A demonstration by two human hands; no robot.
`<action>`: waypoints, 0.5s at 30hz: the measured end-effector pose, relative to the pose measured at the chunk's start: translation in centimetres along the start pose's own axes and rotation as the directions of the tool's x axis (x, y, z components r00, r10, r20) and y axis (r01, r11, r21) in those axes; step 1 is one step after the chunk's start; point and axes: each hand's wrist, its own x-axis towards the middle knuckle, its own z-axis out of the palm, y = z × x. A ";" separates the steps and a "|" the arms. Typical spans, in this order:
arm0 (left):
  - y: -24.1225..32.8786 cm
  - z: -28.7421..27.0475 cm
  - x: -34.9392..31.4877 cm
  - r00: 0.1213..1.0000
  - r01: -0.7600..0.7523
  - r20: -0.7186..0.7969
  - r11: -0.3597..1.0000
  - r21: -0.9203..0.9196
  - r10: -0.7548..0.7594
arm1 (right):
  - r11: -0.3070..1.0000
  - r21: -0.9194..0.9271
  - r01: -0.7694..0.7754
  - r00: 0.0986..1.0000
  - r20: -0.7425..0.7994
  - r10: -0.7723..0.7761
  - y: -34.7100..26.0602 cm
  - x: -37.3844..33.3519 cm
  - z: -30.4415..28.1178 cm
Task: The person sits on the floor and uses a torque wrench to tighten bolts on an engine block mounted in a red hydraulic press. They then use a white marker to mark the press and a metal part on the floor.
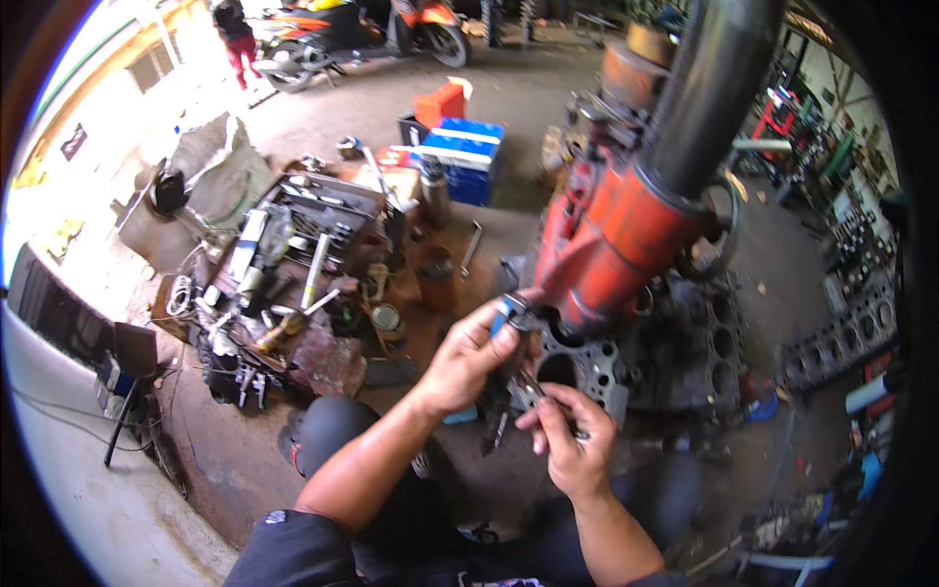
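While left hand (477,357) is gripping a blue gadget (506,315) beside the engine block (608,389), curled right hand (575,438) is pinching something small (531,388).

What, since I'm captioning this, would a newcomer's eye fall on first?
A red-orange machine with a thick dark column looms right of center, above the engine block. Hand tools lie heaped at left. Farther back are a blue box, upper center, and a scooter at the top edge.

Grey floor (352,103), bright daylight (108,127) at left
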 end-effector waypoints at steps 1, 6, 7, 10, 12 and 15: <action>0.0 0.0 -0.1 1.000 0.013 0.002 1.000 0.002 -0.013 | 1.000 0.015 0.017 1.000 0.013 -0.017 0.0 -0.1 0.0; 0.5 -0.2 -0.1 0.997 0.001 0.082 1.000 -0.028 0.001 | 0.998 -0.048 0.044 0.999 0.032 -0.043 -0.2 -0.2 0.5; 0.7 -0.2 -0.1 0.996 -0.001 0.086 1.000 -0.014 0.003 | 0.998 -0.053 0.037 0.999 0.032 -0.035 -0.3 -0.2 0.6; 1.4 0.0 -0.4 0.997 -0.011 0.075 0.996 0.083 0.005 | 0.998 0.036 -0.053 0.998 0.045 0.051 -0.6 -0.4 0.9; 1.9 0.3 -0.7 0.999 -0.015 0.048 0.978 0.207 0.005 | 0.991 0.084 -0.107 0.993 0.066 0.102 -0.8 -0.8 0.9; 2.6 0.8 -1.5 0.998 -0.067 0.047 0.881 0.468 0.050 | 0.999 -0.036 0.021 0.996 0.083 -0.018 -0.6 -1.1 0.9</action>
